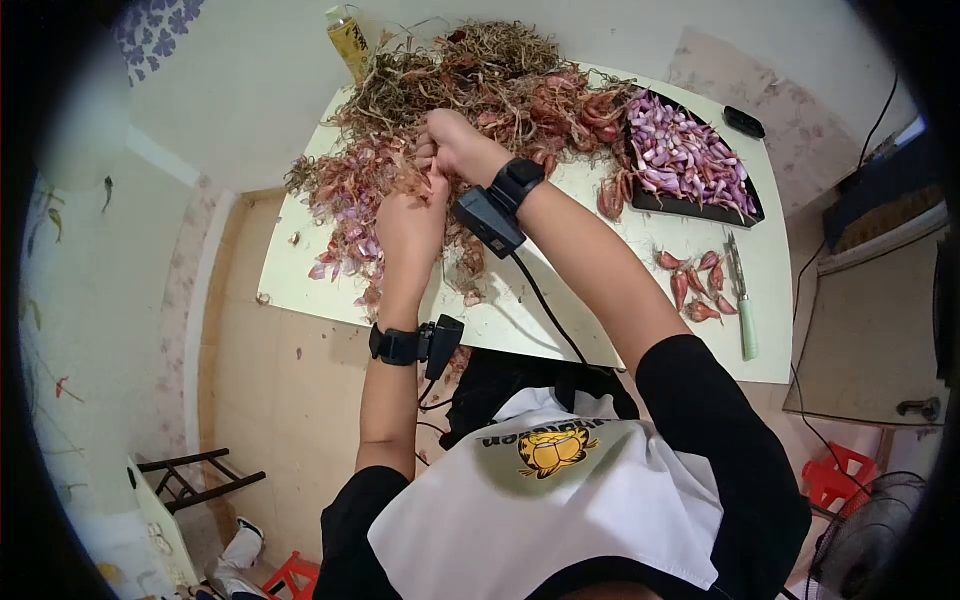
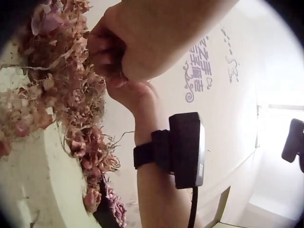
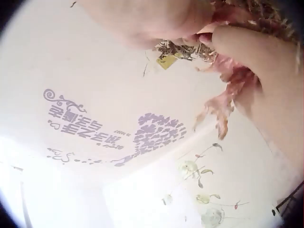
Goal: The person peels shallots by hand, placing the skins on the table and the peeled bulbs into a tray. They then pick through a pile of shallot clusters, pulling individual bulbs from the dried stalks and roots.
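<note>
Over the peelings heap, my two hands meet. My left hand [image 1: 408, 225] grips dry, reddish-brown shallot skins [image 3: 230, 90], which hang from its fingers in the right wrist view. Fingers curled, my right hand [image 1: 458, 148] pinches at the same spot, right at the left fingertips. Any shallot inside the grip is hidden. Loose papery peelings [image 1: 350, 190] in pink and brown spread below and left of the hands. Behind them lies a large heap of unpeeled shallots with dried stalks [image 1: 470, 70].
A black tray [image 1: 690, 208] of peeled purple shallots [image 1: 690, 155] stands at the right. Several reddish shallots [image 1: 697, 285] lie before it, beside a knife with a pale green handle [image 1: 748, 330]. A yellow bottle [image 1: 348, 42] and a black object [image 1: 744, 122] sit at the far edge.
</note>
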Action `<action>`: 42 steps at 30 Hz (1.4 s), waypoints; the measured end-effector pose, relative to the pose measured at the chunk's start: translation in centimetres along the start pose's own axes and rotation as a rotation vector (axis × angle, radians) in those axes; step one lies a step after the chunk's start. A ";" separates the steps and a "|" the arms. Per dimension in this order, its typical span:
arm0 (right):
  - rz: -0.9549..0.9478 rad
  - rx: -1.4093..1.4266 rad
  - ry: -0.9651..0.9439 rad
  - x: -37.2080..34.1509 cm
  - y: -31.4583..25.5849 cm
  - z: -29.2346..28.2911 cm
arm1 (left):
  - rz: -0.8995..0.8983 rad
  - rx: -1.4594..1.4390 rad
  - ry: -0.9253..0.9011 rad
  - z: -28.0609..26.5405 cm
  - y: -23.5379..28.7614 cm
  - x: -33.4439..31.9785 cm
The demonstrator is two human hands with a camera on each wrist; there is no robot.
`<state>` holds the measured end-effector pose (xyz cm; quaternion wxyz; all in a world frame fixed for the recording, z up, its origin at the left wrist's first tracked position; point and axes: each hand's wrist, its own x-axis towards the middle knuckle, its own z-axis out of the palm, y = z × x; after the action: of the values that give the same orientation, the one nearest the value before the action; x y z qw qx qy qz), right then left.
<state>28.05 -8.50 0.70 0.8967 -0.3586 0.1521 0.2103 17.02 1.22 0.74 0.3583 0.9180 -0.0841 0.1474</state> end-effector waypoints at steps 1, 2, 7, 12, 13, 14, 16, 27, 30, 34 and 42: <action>-0.010 -0.074 0.004 0.6 -0.4 0.2 | 0.125 0.044 0.127 0.0 0.1 0.2; -0.009 -0.079 0.003 1.2 -1.3 0.1 | 0.122 0.043 0.131 -0.3 0.4 0.0; -0.210 0.060 0.096 2.1 -3.9 0.3 | 0.039 0.070 0.175 -3.6 1.2 -1.5; -0.231 0.008 0.002 -0.7 -4.6 -0.8 | 0.171 0.112 0.548 -6.9 -4.8 -1.3; -0.223 -0.078 -0.045 -1.5 -5.0 -0.9 | 0.174 0.107 0.543 -8.1 -4.8 -1.2; -0.216 -0.165 -0.093 -2.2 -5.4 -0.9 | 0.104 0.027 0.552 -9.6 -4.5 -1.2; -0.227 -0.219 -0.088 -2.6 -4.9 -0.6 | 0.023 -0.049 0.550 -9.5 -4.5 -1.0; -0.032 -0.100 -0.114 -2.3 -2.3 2.1 | -0.023 -0.364 -0.288 0.1 -2.7 3.1; -0.053 -0.107 -0.020 0.2 -2.4 1.4 | -0.052 -0.324 -0.241 -0.9 -0.6 2.6; -0.491 -0.215 0.373 1.5 -6.1 -0.1 | -0.175 -0.320 -0.266 -3.6 2.3 -1.1; -0.949 -1.416 0.067 -1.6 -4.7 0.2 | -0.388 -0.713 -0.286 -2.4 0.5 0.4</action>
<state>29.00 -11.86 4.20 0.4495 -0.8663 -0.1553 -0.1528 16.78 2.46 2.86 0.6591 0.7467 -0.0046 -0.0898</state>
